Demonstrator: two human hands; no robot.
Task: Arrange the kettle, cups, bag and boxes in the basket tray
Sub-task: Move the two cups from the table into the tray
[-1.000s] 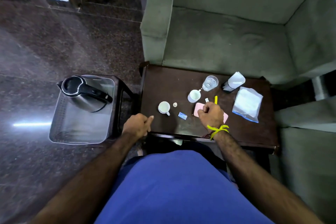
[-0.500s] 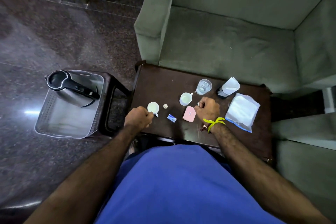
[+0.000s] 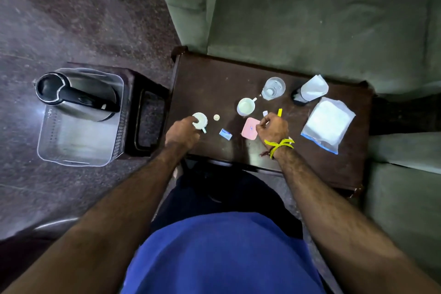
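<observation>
Head view shows the left hand pinching the small white cup left of the pink box, the right hand curled beside that box; lift it straight, then set it beside the kettle in the basket tray.

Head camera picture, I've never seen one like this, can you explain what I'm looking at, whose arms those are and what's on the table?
The camera sits on a person's head and looks down, so the arms are their own. On the dark table lie two white cups, a glass, a pink box, a small blue box and a plastic bag. The left hand touches the near cup; whether it grips it is unclear. The right hand is closed beside the pink box, near a yellow stick. On a stool to the left, the kettle already stands in the basket tray.
</observation>
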